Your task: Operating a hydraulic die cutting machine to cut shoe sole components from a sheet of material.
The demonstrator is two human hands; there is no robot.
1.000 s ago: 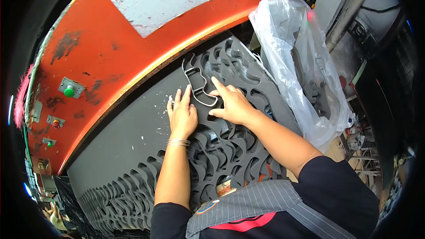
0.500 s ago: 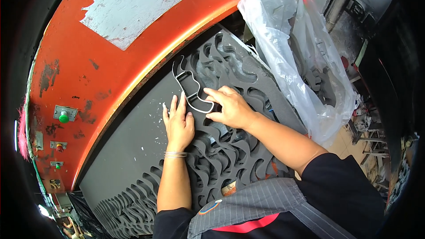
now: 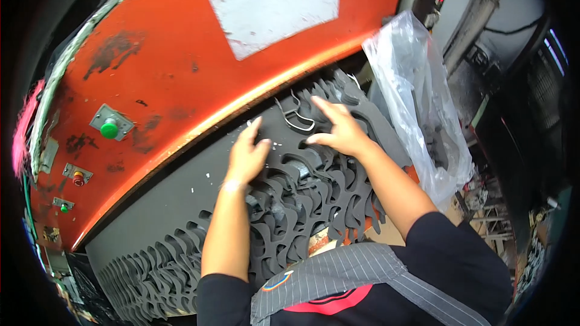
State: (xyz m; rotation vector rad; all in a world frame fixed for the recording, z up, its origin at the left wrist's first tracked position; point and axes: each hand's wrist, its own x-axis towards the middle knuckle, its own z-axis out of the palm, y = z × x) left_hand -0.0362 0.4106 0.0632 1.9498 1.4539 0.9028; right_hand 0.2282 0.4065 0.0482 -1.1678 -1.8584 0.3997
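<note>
A curved metal-strip cutting die (image 3: pixel 296 122) with crossbars lies on a dark grey foam sheet (image 3: pixel 172 196), close under the orange machine's lower edge. To the right of it my right hand (image 3: pixel 344 130) is open, thumb and index finger spread apart around its right end, gripping nothing. My left hand (image 3: pixel 248 152) hovers over the sheet left of the die, open, fingers stretched and thumb apart. Wavy cut-out foam webbing (image 3: pixel 302 184) extends below both hands, its strips partly lifted and tangled. Small white flecks are scattered on the sheet by my left hand.
The orange machine housing (image 3: pixel 199 102) arches across the far side, bearing a green button (image 3: pixel 109 130) and a red knob (image 3: pixel 78 178). A clear plastic bag (image 3: pixel 417 102) with dark foam pieces inside stands at the right. More curved foam strips (image 3: pixel 151 271) line the near left edge.
Both hands have come off the die; earlier my left fingers touched it and my right hand held its end. The view has shifted, and the die now sits closer to the machine's edge.
</note>
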